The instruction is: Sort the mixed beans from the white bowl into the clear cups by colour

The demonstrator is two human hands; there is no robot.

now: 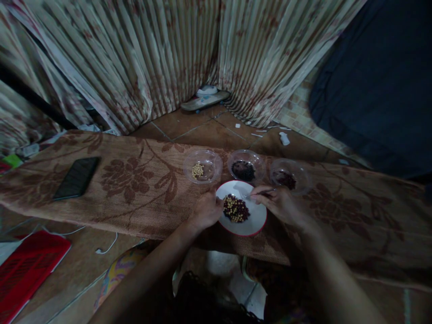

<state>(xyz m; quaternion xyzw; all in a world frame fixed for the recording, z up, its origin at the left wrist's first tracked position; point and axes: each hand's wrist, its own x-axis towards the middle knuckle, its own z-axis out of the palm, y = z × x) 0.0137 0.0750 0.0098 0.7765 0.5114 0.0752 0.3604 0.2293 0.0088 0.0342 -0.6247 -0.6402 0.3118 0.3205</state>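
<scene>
On far side of plate (258, 218), pale beans (197, 170), black beans (243, 172) & dk red beans (289, 181) are part-done, held in sep. bowls (209, 173); mixed pile (235, 209) is left on plate, rim apparently pinched by L hand (206, 210), metal utensil (268, 191) pinched by R hand (280, 203).

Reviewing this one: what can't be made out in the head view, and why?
Head view:
1. Tip of the thin metal utensil: too small and blurred to tell spoon from fork.
2. Part of its handle: hidden by the right hand.
3. Left rim of the round white red-rimmed plate: partly covered by the left hand.
4. Large dark navy shape: cut off by the top and right edges.
</scene>
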